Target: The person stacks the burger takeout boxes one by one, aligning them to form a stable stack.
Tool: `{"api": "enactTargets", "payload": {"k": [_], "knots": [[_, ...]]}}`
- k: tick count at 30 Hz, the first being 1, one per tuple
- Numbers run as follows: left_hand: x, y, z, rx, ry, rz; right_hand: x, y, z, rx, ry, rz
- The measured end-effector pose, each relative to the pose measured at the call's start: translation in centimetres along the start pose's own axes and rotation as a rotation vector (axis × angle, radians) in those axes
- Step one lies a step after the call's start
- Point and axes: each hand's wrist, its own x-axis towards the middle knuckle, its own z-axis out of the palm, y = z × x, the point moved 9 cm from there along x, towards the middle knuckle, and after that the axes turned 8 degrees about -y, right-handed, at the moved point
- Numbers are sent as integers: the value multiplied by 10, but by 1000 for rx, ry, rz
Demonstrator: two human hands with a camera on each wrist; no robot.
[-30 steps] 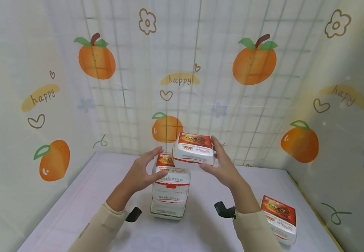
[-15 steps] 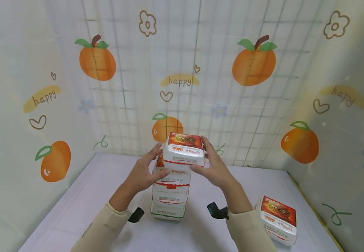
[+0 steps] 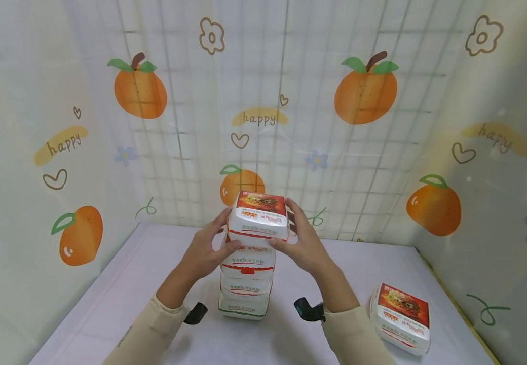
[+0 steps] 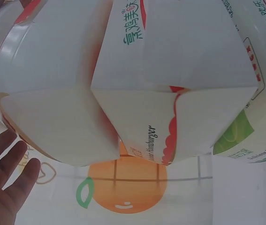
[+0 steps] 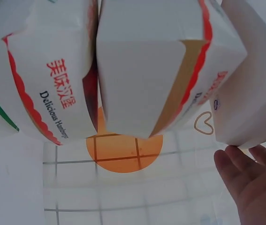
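Note:
Several white paper burger boxes stand in a stack (image 3: pixel 246 286); the lowest has green trim and those above have red trim. The top burger box (image 3: pixel 259 220), with a red burger picture on its lid, lies level over the stack; whether it fully rests there I cannot tell. My right hand (image 3: pixel 306 243) grips its right side, thumb at the front lower edge; in the right wrist view fingertips (image 5: pixel 233 152) touch it. My left hand (image 3: pixel 204 251) curves round the left side where this box meets the one below (image 4: pixel 53 93), thumb in front.
Another burger box (image 3: pixel 400 317) lies on the white table (image 3: pixel 190 329) at right, beside my right sleeve. A curtain (image 3: pixel 281 167) printed with oranges hangs close behind the stack and along both sides.
My right hand has brought the top burger box leftward until it lines up over the stack. The left hand has stayed nearly in place, and its thumb now meets the box's lower left corner.

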Motion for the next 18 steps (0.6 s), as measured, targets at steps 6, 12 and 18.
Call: {"api": "enactTargets", "payload": {"k": [6,12,18], "knots": [[-3,-1,-1,7,8,2,1,0,2,-13,13,-52],[-5,-4,-2,4,21,-2,2,-2,5,-55,21,-95],[-6,-7,-4,-19,37,-16,1,-2,7,-52,1,-91]]}}
